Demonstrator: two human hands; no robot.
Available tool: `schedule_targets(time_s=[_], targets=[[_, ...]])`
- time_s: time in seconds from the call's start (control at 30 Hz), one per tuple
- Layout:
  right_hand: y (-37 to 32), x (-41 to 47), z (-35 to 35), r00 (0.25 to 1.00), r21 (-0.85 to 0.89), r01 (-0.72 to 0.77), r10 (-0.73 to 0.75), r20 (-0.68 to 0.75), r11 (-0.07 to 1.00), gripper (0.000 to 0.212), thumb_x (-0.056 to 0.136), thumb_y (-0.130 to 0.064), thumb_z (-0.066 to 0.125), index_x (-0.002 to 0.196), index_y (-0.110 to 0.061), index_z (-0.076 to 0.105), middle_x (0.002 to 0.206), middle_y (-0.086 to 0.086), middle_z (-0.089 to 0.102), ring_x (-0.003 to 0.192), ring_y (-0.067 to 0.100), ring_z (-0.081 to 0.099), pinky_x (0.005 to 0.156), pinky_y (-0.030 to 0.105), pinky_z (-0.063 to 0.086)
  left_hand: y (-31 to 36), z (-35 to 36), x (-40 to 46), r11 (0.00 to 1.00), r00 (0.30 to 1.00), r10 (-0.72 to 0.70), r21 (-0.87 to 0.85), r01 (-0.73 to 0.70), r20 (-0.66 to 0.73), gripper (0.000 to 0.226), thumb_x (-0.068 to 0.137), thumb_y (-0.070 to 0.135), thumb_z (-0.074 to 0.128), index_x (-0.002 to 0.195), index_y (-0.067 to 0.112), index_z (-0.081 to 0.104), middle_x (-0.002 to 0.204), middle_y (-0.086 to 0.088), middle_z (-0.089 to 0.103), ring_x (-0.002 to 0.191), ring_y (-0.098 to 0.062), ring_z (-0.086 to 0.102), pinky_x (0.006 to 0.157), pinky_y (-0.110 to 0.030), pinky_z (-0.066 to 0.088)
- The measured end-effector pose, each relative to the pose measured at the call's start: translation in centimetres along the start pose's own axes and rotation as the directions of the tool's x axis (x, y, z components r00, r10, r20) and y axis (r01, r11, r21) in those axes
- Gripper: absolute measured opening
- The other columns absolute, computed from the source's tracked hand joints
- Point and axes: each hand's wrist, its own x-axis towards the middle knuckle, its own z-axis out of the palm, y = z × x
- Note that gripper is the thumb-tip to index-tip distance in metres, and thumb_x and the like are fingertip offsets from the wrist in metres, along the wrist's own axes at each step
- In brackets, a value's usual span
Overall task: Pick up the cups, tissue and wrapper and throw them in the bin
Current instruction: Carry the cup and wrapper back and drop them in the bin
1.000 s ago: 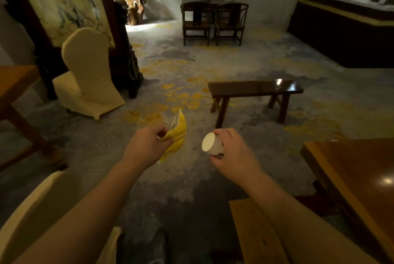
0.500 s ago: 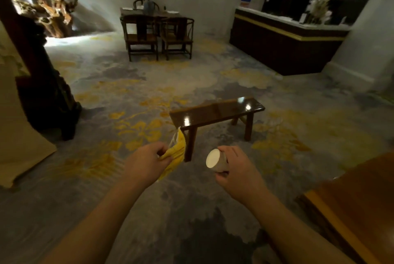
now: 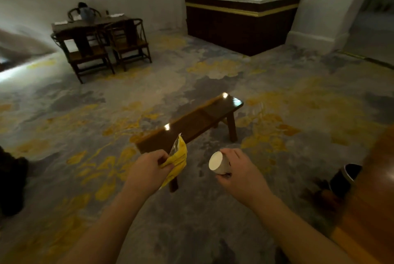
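My left hand (image 3: 147, 171) grips a crumpled yellow wrapper (image 3: 178, 160) that sticks up and to the right of the fist. My right hand (image 3: 239, 171) holds a white paper cup (image 3: 217, 163) on its side, with its base turned toward me. Both hands hover over the carpet in front of a low wooden bench (image 3: 191, 122). A dark round bin (image 3: 345, 179) with a pale rim stands on the floor at the right, partly hidden behind a wooden table edge (image 3: 366, 216). No tissue shows in either hand.
A dark table with wooden chairs (image 3: 106, 43) stands far left, with a seated person (image 3: 85, 10) behind it. A dark reception counter (image 3: 241, 20) lies at the back right, beside a white pillar (image 3: 324, 7). Patterned grey and yellow carpet covers the floor.
The view has swung to the right: the cream chair has left the frame, the counter and pillar have come in, and the bin has appeared at the right. Both hands keep their hold.
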Motion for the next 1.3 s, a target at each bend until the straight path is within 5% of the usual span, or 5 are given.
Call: schedule_targets(time_s=[0.4, 0.7, 1.0, 1.3], targets=[[13.2, 20.9, -7.6, 0.991, -0.104, -0.128, 0.122, -0.058, 0.986, 0.065, 0.082, -0.035, 0.074, 0.139, -0.024, 0.045, 0.131, -0.002, 0.050, 0.118, 0.019, 0.050, 0.085, 0.033, 0.054, 11.3, 7.8, 26.6, 0.991, 0.989, 0.128, -0.058, -0.124, 0.070, 0.013, 0.081, 0.039, 0.074, 0.077, 0.037, 0.061, 0.067, 0.016, 0.060, 0.060, 0.000, 0.055, 0.049, -0.018, 0.032], [25.5, 33.9, -11.0, 0.936, -0.173, -0.331, 0.300, -0.186, 0.928, 0.061, 0.084, -0.035, 0.071, 0.138, -0.026, 0.046, 0.131, -0.005, 0.050, 0.119, 0.015, 0.049, 0.084, 0.031, 0.054, 18.9, 18.9, 49.0, 0.931, 0.919, 0.351, -0.173, -0.322, 0.178, 0.014, 0.080, 0.041, 0.074, 0.078, 0.033, 0.063, 0.068, 0.013, 0.063, 0.061, -0.002, 0.056, 0.053, -0.027, 0.042], [35.5, 45.5, -18.3, 0.762, -0.097, -0.603, 0.534, -0.366, 0.792, 0.062, 0.085, -0.038, 0.071, 0.140, -0.027, 0.044, 0.132, -0.005, 0.050, 0.121, 0.016, 0.047, 0.089, 0.034, 0.052, 33.0, 27.6, 68.9, 0.809, 0.755, 0.585, -0.287, -0.514, 0.297, 0.020, 0.078, 0.034, 0.078, 0.072, 0.022, 0.062, 0.066, 0.006, 0.062, 0.063, -0.014, 0.057, 0.057, -0.033, 0.041], [48.6, 49.0, -23.6, 0.558, 0.021, -0.770, 0.690, -0.460, 0.637, 0.064, 0.086, -0.039, 0.071, 0.141, -0.029, 0.041, 0.134, -0.007, 0.047, 0.122, 0.014, 0.044, 0.093, 0.030, 0.049, 46.9, 39.4, 78.4, 0.712, 0.577, 0.699, -0.338, -0.615, 0.423, 0.021, 0.079, 0.037, 0.078, 0.071, 0.025, 0.062, 0.069, 0.007, 0.065, 0.062, -0.007, 0.057, 0.054, -0.031, 0.046]])
